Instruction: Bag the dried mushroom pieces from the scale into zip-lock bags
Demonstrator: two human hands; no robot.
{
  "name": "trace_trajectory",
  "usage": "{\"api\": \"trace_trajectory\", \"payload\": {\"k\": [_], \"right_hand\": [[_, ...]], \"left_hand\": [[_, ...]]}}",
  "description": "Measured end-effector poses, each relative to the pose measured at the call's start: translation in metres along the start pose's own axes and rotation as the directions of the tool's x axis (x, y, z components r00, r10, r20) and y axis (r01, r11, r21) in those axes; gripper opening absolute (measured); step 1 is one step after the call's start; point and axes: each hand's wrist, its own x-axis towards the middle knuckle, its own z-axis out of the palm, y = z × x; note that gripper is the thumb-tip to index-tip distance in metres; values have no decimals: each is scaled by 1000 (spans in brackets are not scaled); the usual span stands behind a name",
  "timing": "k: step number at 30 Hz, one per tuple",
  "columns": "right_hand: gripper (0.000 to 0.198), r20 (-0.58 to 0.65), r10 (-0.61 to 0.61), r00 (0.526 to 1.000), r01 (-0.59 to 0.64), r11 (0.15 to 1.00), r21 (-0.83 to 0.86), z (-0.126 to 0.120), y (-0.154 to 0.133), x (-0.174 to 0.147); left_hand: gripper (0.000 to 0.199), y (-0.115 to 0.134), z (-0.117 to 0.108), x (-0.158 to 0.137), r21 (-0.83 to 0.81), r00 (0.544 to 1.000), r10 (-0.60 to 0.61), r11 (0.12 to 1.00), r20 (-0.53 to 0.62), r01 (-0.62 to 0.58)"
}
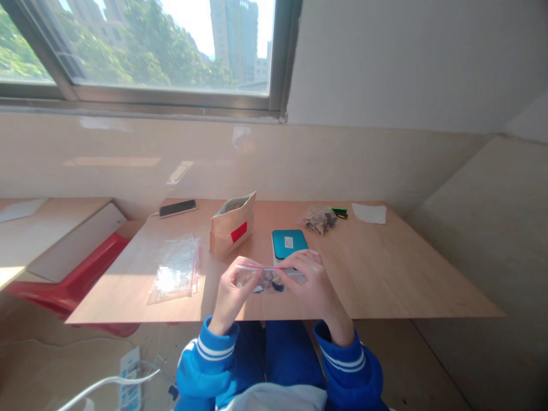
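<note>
Near the table's front edge, both hands pinch the top of a clear zip bag (269, 282) with a red seal line and dark and pale pieces inside. My left hand (233, 291) grips the seal's left end, thumb and fingers pressed together. Further right along the same seal, my right hand (314, 282) is closed on it. Whether the seal is fully closed I cannot tell. Just beyond the bag lies a teal-topped digital scale (290, 242) with a white label. A brown paper pouch (229, 231) with a red label stands upright, its top open, behind my left hand.
Flat clear zip bags (175, 268) lie at the left of the table (385, 274). Another filled zip bag (319, 218), a green and black tool (340, 212) and white paper (369, 213) are at the back right. A phone (177, 208) lies back left; a red chair (85, 274) stands beside the table.
</note>
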Motion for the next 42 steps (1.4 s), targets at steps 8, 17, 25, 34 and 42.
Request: {"api": "trace_trajectory", "payload": {"k": [8, 17, 25, 34, 42], "right_hand": [[8, 14, -12, 1000, 12, 1000, 7, -1, 1, -1], [12, 15, -18, 1000, 18, 1000, -12, 3, 3, -1], [4, 150, 52, 987, -65, 994, 83, 4, -1, -2], [18, 30, 45, 999, -45, 999, -16, 12, 5, -3], [17, 29, 100, 995, -99, 995, -23, 13, 4, -4]], "left_hand": [[16, 0, 0, 0, 19, 1000, 2, 1000, 0, -2], [17, 0, 5, -1, 32, 998, -10, 999, -66, 12], [17, -7, 9, -4, -7, 996, -61, 998, -71, 61], [18, -4, 11, -4, 54, 1000, 9, 998, -8, -9], [24, -14, 9, -6, -22, 992, -104, 994, -71, 102]]}}
